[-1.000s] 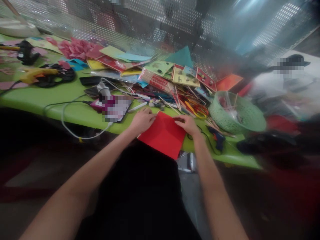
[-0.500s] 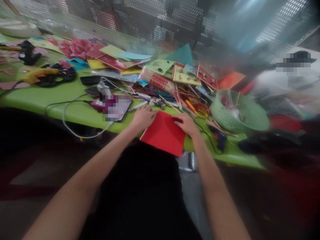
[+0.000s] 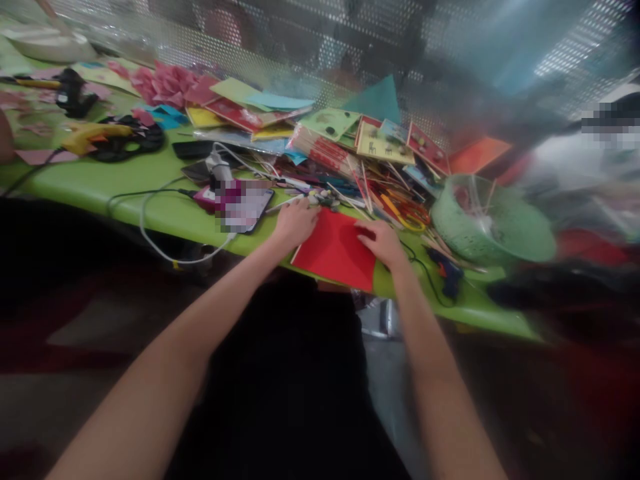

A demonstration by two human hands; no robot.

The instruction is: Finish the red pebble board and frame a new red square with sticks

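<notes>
A red card (image 3: 337,252) lies at the front edge of the green-covered table, right before my body. My left hand (image 3: 297,223) rests on its upper left edge, fingers stretched forward and close to a few small pebbles (image 3: 323,198). Over the card's right side is my right hand (image 3: 383,241), with thumb and fingers apart and the fingertips at the red surface. Whether those tips press on it I cannot tell. Left of my left hand sits a phone-like device (image 3: 250,210) beside a purple power strip (image 3: 213,197) with a white plug.
A green basket (image 3: 520,227) stands right of the card, with a dark blue glue gun (image 3: 445,272) before it. Behind lie orange scissors (image 3: 413,217), sticks and decorated cards (image 3: 385,145). A yellow glue gun (image 3: 95,137) lies left. A blurred person (image 3: 585,167) is at the far right.
The red card has slid away from me, farther onto the table, with both hands moving along with it. The whole view has shifted slightly.
</notes>
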